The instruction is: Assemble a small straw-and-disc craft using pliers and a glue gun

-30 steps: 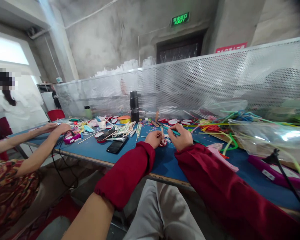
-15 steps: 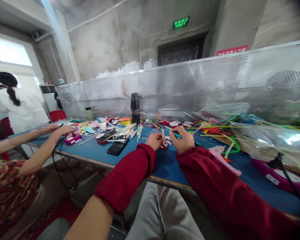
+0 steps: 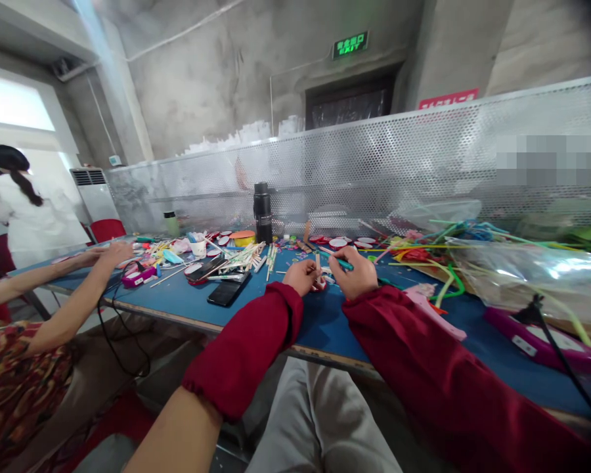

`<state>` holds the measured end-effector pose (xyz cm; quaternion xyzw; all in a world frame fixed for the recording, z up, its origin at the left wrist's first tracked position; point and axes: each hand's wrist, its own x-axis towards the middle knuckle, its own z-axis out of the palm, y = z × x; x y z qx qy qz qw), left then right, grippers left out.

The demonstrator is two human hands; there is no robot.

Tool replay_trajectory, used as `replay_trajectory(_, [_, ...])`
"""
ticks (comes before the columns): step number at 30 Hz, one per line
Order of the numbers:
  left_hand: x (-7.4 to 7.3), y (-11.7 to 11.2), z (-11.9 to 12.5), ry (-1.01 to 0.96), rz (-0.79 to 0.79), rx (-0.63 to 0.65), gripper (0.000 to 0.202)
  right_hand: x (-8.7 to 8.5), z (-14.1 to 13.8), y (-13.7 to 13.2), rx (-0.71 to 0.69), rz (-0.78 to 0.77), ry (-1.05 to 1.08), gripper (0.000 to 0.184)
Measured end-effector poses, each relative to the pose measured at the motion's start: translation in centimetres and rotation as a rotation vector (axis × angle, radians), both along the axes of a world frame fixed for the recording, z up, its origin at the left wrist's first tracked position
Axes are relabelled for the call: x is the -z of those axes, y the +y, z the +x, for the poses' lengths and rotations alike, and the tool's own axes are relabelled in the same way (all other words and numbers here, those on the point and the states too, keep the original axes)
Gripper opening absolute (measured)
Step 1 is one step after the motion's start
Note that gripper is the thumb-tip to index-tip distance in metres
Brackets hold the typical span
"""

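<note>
My left hand (image 3: 301,276) is closed in a pinch around a thin wooden stick (image 3: 318,261) that stands upright above a small red-and-white piece on the blue table (image 3: 187,303). My right hand (image 3: 357,272) sits close beside it, fingers curled around a teal stick (image 3: 343,263) that points left and away. Both hands rest on the table, nearly touching. Red sleeves cover both forearms.
A black phone (image 3: 225,293) lies left of my hands, with a black flask (image 3: 262,211) behind it. Loose sticks and round lids litter the table. A clear bag (image 3: 532,269) of coloured stems and a purple tool (image 3: 536,338) lie at right. Another person's arms (image 3: 86,263) reach in from the left.
My hands stay together on the stick with only small finger shifts. The view has drifted slightly. The neighbour's hands have moved a little on the table.
</note>
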<state>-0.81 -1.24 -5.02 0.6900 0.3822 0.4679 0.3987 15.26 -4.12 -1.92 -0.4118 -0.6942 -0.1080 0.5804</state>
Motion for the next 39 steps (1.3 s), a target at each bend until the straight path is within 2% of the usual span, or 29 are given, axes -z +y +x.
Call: replay_trajectory(39, [-0.42, -0.53, -0.03, 0.038, 0.024, 0.021, 0.010, 0.35, -0.08, 0.30, -0.062, 0.010, -0.030, 0.012])
